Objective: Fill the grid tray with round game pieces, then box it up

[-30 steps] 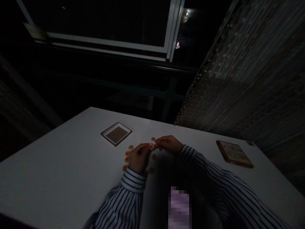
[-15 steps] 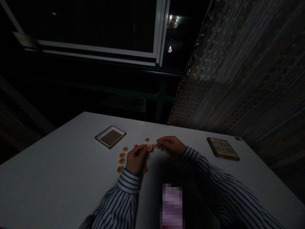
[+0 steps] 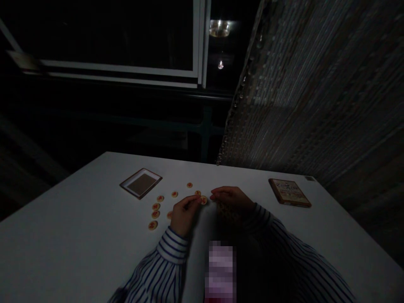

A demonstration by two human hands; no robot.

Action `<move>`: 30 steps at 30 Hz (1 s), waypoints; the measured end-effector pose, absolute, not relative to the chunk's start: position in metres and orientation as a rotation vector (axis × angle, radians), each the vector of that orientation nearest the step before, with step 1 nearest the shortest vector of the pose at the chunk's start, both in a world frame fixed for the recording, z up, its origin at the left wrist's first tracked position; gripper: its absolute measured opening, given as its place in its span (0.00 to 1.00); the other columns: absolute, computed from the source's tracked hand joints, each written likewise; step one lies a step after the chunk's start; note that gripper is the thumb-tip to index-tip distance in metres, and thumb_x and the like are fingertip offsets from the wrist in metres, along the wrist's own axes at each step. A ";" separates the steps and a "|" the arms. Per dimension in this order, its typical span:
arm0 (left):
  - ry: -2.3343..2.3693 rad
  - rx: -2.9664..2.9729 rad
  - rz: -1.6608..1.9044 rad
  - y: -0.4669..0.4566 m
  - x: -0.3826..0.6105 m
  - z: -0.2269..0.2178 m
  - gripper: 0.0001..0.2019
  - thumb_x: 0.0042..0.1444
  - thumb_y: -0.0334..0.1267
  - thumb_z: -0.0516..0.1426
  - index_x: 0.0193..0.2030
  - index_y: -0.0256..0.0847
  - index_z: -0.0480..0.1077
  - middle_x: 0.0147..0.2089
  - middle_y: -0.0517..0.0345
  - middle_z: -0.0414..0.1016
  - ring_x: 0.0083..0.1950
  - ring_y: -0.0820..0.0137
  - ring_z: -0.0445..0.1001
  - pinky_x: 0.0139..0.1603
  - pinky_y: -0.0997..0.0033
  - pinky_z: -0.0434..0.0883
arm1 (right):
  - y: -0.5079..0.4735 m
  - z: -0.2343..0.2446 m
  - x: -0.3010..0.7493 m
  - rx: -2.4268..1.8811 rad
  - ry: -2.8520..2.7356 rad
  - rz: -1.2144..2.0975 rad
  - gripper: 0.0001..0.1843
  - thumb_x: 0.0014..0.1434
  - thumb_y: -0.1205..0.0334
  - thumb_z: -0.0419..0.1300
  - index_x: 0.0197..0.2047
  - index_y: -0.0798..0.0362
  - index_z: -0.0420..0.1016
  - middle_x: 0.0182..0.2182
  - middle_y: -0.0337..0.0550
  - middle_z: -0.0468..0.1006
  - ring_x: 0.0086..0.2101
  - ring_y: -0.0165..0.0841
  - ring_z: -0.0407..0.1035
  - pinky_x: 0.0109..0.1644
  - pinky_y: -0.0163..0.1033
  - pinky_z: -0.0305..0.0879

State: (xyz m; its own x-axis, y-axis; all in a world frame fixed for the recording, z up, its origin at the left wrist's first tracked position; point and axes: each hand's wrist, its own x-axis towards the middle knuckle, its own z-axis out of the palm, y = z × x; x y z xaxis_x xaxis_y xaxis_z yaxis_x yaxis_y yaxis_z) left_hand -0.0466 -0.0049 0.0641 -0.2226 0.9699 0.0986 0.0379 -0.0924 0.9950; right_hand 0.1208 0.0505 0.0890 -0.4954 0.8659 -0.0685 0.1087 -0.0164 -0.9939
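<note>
In the head view, just below the frame's centre, a disc (image 3: 203, 200) is pinched at the fingertips of the left hand (image 3: 182, 215). The right hand (image 3: 232, 198) is curled just right of it, and whether anything is gripped there cannot be told. Other discs (image 3: 155, 214) are scattered left of the hands on the table (image 3: 78, 235).

Red marks on the round tokens (image 3: 155, 214) are too small to read.

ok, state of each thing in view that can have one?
left hand: pinching one round game piece
right hand: fingers curled beside it, grip unclear
loose game pieces: flat on the white table, red marks up
shallow tray: open, nothing visible inside
flat box: closed, lying flat
</note>
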 end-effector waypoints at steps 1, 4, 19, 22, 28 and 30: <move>1.355 1.195 1.428 -0.005 -0.043 0.064 0.12 0.43 0.40 0.56 0.33 0.35 0.71 0.33 0.53 0.75 0.37 0.69 0.72 0.41 0.71 0.68 | 0.048 0.088 0.122 -1.029 -1.646 1.572 0.19 0.42 0.54 0.60 0.36 0.58 0.70 0.31 0.46 0.76 0.30 0.30 0.69 0.37 0.39 0.63; 1.358 1.205 1.404 -0.005 -0.035 0.064 0.12 0.43 0.40 0.56 0.32 0.36 0.71 0.33 0.53 0.75 0.37 0.69 0.72 0.40 0.71 0.68 | 0.043 0.087 0.127 -1.036 -1.654 1.539 0.19 0.41 0.53 0.60 0.35 0.57 0.70 0.31 0.45 0.76 0.32 0.32 0.69 0.39 0.40 0.63; 1.292 1.185 1.375 0.002 -0.002 0.070 0.11 0.42 0.40 0.56 0.31 0.36 0.72 0.32 0.54 0.75 0.35 0.69 0.72 0.39 0.71 0.68 | 0.037 0.067 0.154 -0.927 -1.799 1.262 0.16 0.50 0.55 0.54 0.39 0.55 0.69 0.35 0.46 0.74 0.36 0.33 0.67 0.39 0.39 0.64; 1.306 1.180 1.356 0.004 0.002 0.065 0.12 0.43 0.41 0.56 0.32 0.36 0.72 0.33 0.53 0.75 0.36 0.69 0.72 0.40 0.70 0.68 | 0.036 0.067 0.154 -0.951 -1.801 1.210 0.15 0.49 0.55 0.55 0.38 0.55 0.70 0.34 0.46 0.74 0.35 0.33 0.67 0.40 0.39 0.64; 1.342 1.215 1.320 0.004 0.005 0.052 0.11 0.45 0.42 0.55 0.33 0.38 0.72 0.35 0.54 0.75 0.38 0.68 0.71 0.43 0.69 0.67 | 0.035 0.059 0.151 -1.040 -1.727 1.227 0.15 0.47 0.53 0.57 0.35 0.55 0.71 0.33 0.46 0.74 0.35 0.34 0.67 0.41 0.41 0.63; 1.367 1.224 1.315 0.004 0.005 0.052 0.11 0.44 0.42 0.55 0.32 0.38 0.72 0.34 0.54 0.75 0.38 0.68 0.72 0.43 0.69 0.67 | 0.035 0.059 0.150 -1.038 -1.694 1.281 0.15 0.46 0.53 0.57 0.34 0.56 0.71 0.32 0.46 0.74 0.34 0.34 0.67 0.40 0.41 0.63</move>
